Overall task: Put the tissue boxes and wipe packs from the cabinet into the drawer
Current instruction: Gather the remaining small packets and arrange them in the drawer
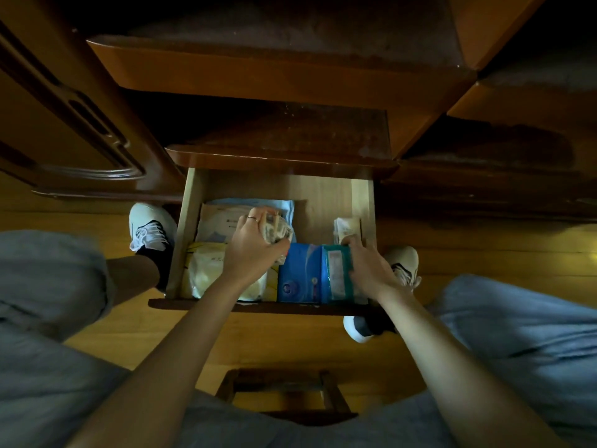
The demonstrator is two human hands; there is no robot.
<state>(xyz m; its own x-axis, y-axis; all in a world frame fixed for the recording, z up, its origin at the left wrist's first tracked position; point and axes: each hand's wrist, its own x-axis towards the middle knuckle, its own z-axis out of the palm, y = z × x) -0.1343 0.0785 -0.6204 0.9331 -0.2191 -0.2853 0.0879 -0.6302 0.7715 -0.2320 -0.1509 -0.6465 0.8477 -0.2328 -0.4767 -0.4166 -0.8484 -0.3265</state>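
Two hands reach into the open drawer (pixel 189 221), which is pulled out from the cabinet (pixel 281 76) above it. The left hand (pixel 252 250) has its fingers curled round a small crinkly pack (pixel 279 231) and holds it over the middle of the drawer; a ring shows on one finger. The right hand (pixel 371 270) lies on the green wipe pack (pixel 337 273) at the drawer's right front, its fingertips touching a second small pack (pixel 346 228) against the right wall; whether it grips either one I cannot tell. A blue box (pixel 298 276) stands just beside the green pack, touching it. A yellow pack (pixel 206 273) fills the left front corner, partly under the left wrist. Behind it lies a pale flat pack (pixel 219 221) on something light blue. Both shoes (pixel 150 226) rest on the wooden floor (pixel 290 344) either side of the drawer.
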